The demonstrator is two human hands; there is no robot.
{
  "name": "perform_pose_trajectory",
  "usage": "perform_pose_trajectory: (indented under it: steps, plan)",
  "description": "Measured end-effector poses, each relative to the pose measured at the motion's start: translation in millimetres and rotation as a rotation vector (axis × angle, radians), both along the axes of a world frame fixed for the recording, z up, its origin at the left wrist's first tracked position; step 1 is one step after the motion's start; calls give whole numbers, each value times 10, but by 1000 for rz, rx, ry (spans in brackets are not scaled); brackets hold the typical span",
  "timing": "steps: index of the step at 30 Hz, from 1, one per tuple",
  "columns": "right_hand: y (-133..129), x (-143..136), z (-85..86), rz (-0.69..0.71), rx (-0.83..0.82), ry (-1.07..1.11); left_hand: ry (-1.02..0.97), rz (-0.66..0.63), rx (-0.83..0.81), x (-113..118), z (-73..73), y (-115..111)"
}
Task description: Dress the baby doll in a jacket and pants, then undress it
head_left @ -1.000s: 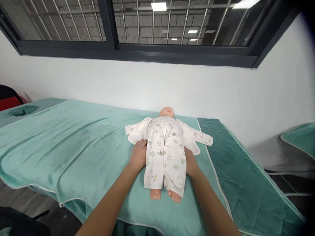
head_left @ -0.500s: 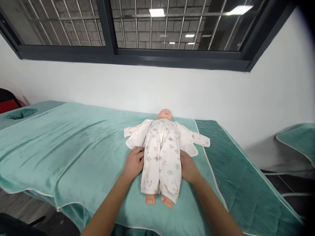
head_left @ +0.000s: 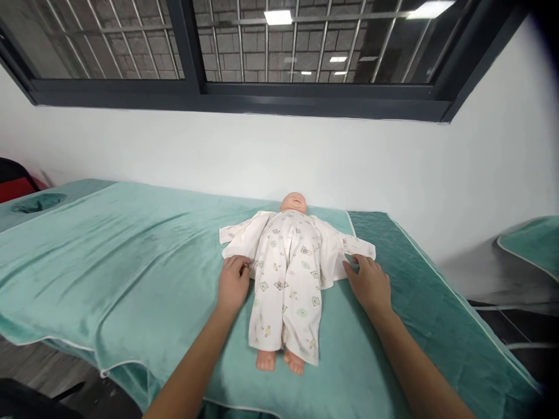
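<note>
A baby doll [head_left: 294, 202] lies on its back, head toward the wall and bare feet toward me. It wears white patterned trousers [head_left: 286, 291] and an open white jacket [head_left: 244, 237] whose sleeves are spread to both sides. My left hand [head_left: 234, 282] is closed at the jacket's lower left edge, its fingertips pinching the cloth beside the doll's waist. On the other side my right hand [head_left: 370, 283] has its thumb and fingers at the jacket's right corner, just below the sleeve, closed on the cloth.
The doll lies on a light green blanket [head_left: 144, 262] over a bed by a white wall [head_left: 218, 151]. A darker green cover [head_left: 414, 302] spreads at the right. Above is a dark window frame [head_left: 305, 100]. A red and black object [head_left: 16, 187] stands at the far left.
My right hand has moved out from beside the doll's trousers to the right, to the jacket's corner, which has shifted. My left hand has moved slightly up and left onto the jacket edge.
</note>
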State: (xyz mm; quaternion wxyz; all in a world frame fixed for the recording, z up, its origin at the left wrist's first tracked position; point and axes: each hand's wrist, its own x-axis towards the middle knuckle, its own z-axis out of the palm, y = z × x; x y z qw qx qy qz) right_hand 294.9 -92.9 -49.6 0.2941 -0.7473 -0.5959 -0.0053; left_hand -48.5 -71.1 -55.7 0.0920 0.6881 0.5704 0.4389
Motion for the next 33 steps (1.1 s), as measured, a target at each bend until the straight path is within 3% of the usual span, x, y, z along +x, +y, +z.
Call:
perform_pose_trajectory:
  steps: [2,5,7,10,11,13,16,20,25,28,33]
  plan:
    - [57,63,-21,-94,-130,-113,-2,-4,-5,0,-2,-1]
    - [152,150,24,-59,-278,36,-6,-10,-10,-6,-6,-2]
    - [234,180,145,-25,-265,194,-10,-9,-16,-9,-6,-3]
    - [295,40,470,27,-69,334,-13,-11,-25,-7,4,-6]
    - [280,-75,594,69,45,393,-13,-13,-25,-6,11,-8]
    - [200,-381,810,318,176,441,-14,-15,-22,-6,28,-14]
    - [28,-850,952,649,86,206,-19,-12,-20,-10,47,-21]
    - [-152,-1109,892,697,17,-47,-34,-20,-28,-9,47,-43]
    - [-214,-962,944,826,-126,216,-111,-4,-67,-40,43,-68]
    - [-33,-845,1012,770,-69,367,-101,58,-76,-138,80,53]
    - [720,-819,993,386,83,336,236,334,-128,-342,122,490]
